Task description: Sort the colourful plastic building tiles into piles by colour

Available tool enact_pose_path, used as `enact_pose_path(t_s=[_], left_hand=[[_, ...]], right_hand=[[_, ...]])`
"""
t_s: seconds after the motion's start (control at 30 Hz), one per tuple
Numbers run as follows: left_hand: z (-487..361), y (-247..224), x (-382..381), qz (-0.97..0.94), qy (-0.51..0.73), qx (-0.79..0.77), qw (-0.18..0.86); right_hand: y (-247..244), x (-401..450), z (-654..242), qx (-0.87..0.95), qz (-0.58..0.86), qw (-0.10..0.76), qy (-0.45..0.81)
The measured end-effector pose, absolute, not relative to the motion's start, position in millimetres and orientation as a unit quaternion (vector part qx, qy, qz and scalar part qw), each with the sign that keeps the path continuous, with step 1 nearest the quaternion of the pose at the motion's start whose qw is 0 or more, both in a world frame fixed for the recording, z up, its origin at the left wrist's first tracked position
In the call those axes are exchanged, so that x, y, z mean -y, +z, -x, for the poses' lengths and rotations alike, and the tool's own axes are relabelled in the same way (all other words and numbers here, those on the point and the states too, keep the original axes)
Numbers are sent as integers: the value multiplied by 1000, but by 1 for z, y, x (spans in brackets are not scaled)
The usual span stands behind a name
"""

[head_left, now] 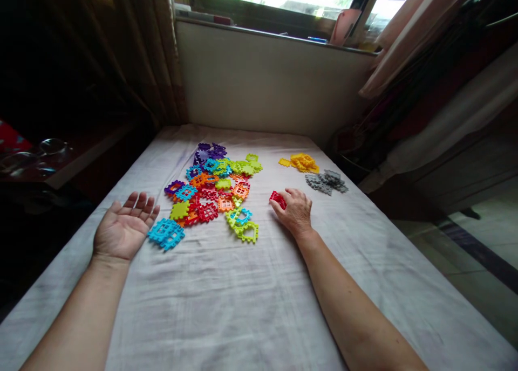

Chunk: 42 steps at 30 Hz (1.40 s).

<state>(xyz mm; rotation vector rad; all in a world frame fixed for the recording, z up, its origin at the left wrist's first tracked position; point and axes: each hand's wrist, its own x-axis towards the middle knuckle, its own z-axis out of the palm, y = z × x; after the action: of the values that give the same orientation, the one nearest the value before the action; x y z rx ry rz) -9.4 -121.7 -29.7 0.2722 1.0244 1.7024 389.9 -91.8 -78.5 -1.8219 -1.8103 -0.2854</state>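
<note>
My left hand (pixel 124 225) lies palm up on the cloth, fingers loosely spread and holding nothing. Beside its fingertips are light-blue interlocking plastic tiles (pixel 166 234). My right hand (pixel 295 210) is curled over a red interlocking tile (pixel 278 199), partly hidden under the fingers; whether more than one tile is there I cannot tell. Between the hands spreads a mixed pile with red tiles (pixel 208 212), orange tiles (pixel 240 190), purple tiles (pixel 208 154) and lime-green tiles (pixel 246 166). Beyond my right hand sit a yellow heap (pixel 304 163) and a grey heap (pixel 326 181).
A pale cloth (pixel 226 301) covers the table. Behind it stands a low wall (pixel 267 80) under a window sill with a pink container (pixel 343 27). Curtains hang on both sides. Glasses (pixel 53 146) rest on a dark shelf (pixel 93 144) at the left.
</note>
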Motion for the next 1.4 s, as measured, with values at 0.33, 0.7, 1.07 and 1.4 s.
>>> enact_pose_path(t_s=[0.33, 0.7, 1.07, 1.4], left_hand=[[7, -28, 122, -102, 714, -427, 545], [4, -27, 125, -130, 672, -418, 598], [3, -26, 131, -174, 635, -393, 642], [4, -29, 129, -170, 637, -386, 645]], right_hand=[[-61, 95, -334, 782, 563, 267, 2], [-60, 104, -268, 735, 633, 234, 69], [-37, 122, -242, 808, 532, 242, 76], [-34, 95, -215, 872, 458, 143, 95]])
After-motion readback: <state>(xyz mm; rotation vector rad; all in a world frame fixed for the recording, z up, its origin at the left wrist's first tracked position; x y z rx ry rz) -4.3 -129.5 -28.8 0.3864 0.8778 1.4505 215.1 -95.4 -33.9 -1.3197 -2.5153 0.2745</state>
